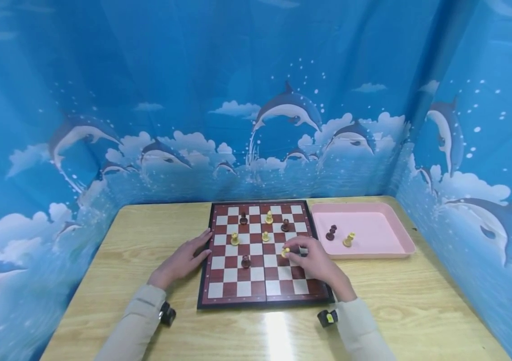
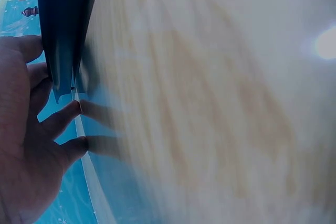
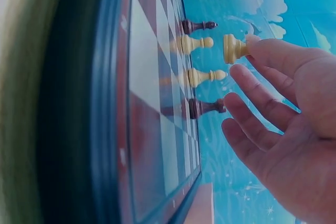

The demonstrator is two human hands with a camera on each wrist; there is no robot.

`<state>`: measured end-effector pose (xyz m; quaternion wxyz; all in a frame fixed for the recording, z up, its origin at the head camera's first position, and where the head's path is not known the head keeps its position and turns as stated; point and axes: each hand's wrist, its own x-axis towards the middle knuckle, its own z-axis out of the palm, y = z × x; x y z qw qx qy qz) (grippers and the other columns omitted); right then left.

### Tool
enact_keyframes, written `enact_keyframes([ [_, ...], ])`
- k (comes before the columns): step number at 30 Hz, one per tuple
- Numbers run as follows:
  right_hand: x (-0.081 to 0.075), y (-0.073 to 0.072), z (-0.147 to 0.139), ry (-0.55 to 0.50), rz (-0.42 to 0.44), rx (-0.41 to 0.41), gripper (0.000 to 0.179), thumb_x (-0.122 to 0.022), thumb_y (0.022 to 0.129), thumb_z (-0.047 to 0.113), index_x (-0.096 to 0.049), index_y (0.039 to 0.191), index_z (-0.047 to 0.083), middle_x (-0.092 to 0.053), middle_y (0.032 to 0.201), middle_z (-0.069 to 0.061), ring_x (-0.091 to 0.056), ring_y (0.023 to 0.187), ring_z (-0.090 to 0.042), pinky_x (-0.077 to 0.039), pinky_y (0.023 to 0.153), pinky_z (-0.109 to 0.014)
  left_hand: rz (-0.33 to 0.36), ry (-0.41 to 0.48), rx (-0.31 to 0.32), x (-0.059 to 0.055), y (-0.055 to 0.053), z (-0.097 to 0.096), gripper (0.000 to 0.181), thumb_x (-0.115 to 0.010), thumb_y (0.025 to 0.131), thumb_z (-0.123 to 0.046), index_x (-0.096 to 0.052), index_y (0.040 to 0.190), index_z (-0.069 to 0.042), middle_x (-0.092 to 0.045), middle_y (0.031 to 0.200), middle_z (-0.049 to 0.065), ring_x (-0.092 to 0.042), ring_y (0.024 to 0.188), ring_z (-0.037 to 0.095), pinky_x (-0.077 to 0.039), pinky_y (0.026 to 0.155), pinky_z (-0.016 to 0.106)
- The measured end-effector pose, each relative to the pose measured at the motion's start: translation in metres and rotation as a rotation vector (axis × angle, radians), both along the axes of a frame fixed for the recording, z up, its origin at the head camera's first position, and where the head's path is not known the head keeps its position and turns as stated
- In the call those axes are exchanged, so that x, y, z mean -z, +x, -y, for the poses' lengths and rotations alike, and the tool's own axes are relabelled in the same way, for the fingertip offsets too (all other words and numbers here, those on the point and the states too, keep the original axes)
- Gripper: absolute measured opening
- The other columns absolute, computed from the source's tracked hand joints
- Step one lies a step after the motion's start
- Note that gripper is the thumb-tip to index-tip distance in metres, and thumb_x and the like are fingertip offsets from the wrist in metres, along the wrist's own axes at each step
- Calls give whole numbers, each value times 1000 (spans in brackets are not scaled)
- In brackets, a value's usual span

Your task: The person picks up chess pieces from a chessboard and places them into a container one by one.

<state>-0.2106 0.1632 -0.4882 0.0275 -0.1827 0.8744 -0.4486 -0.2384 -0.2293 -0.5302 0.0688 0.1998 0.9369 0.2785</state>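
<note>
One backdrop [image 1: 201, 90] fills the upper frame, one table [image 1: 129, 235] much of the lower. On the table, low in the centre, lies one chequered board [image 1: 243, 288]; just beside it, right of centre, one pink tray [image 1: 379, 230]. Two hands are shown: the left hand [image 1: 183, 258], left of centre, touches the board's left edge with extended, loosely spread fingers and grasps nothing; the right hand [image 1: 314, 258] is over the board's right half. Five cream pieces [image 1: 269, 217] and four dark pieces [image 1: 243, 218] make nine in all. Six — three of each colour — stand on the board. The held piece [image 3: 235, 49], cream, is pinched near its top between right thumb and index finger, base toward the board but clear of it; the other three fingers are lightly bent, apart from it. The tray contains two — a dark one and a cream one — toward its left end.
</note>
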Motion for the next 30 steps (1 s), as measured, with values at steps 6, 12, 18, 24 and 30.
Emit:
enact_keyframes([
  [6, -2, -5, -8, -10, -36, 21, 19, -75, 92, 9, -76, 112, 9, -74, 115, -3, -65, 117, -30, -49, 107, -59, 5, -2, -3, 1, 0, 1, 62, -46, 108, -42, -28, 161, -15, -20, 169, 6, -29, 152, 35, -23, 123, 60],
  [12, -6, -10, -16, -21, -53, 22, 19, -75, 92, 8, -76, 111, 6, -73, 114, -6, -66, 115, -31, -51, 104, -57, 10, -11, -10, 0, 0, 2, 63, -46, 108, -43, -27, 161, -16, -20, 169, 6, -28, 152, 35, -24, 123, 59],
  [18, -12, -14, -25, -5, -91, 45, 19, -75, 92, 8, -76, 110, 5, -74, 113, -6, -66, 112, -32, -52, 100, -57, 7, -9, -13, -1, 1, 2, 62, -47, 108, -41, -28, 161, -15, -21, 169, 7, -28, 152, 35, -25, 123, 60],
  [24, -18, -19, -36, -4, -139, 56, 17, -75, 91, 5, -76, 109, 3, -74, 112, -12, -66, 112, -36, -51, 101, -61, -2, 1, -5, 0, 0, 1, 61, -47, 108, -39, -28, 161, -13, -21, 169, 7, -29, 152, 36, -24, 123, 60],
  [30, -22, -24, -47, 20, -137, 114, 18, -76, 92, 12, -77, 109, 9, -74, 117, -10, -66, 104, -33, -56, 84, -50, -30, 13, 10, -1, 2, 1, 60, -49, 108, -35, -30, 160, -10, -23, 168, 10, -31, 150, 39, -24, 122, 64],
])
